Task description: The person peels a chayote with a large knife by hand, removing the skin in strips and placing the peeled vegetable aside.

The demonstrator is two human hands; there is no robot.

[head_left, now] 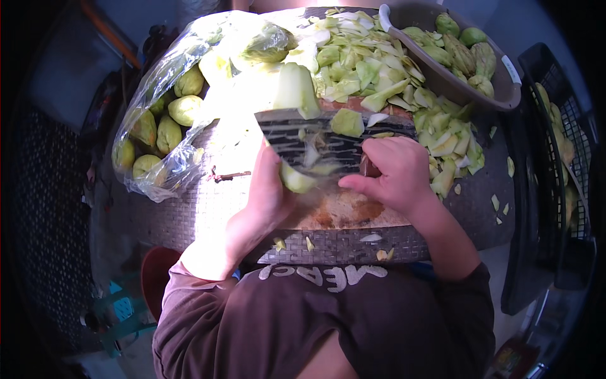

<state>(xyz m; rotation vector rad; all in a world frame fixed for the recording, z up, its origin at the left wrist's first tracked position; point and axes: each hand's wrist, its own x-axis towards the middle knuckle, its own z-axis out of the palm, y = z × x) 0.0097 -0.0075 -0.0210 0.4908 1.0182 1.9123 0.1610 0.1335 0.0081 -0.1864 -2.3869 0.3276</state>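
In my right hand is the brown handle of a broad-bladed cleaver, its blade stretching left over the wooden cutting board. Pale streaks and bits of flesh show across the dark blade area, which is partly blurred. My left hand is around a peeled pale green chayote piece under the blade's lower edge. The blade and the piece hide most of its fingers. Just beyond the blade stands a larger cut chayote chunk. A loose slice lies near the blade.
A clear plastic bag of whole chayotes is on the left. Sliced chayote heaps at the back and right. A basin holds more chayotes at back right, beside a black crate. Scraps dot the woven-pattern tabletop.
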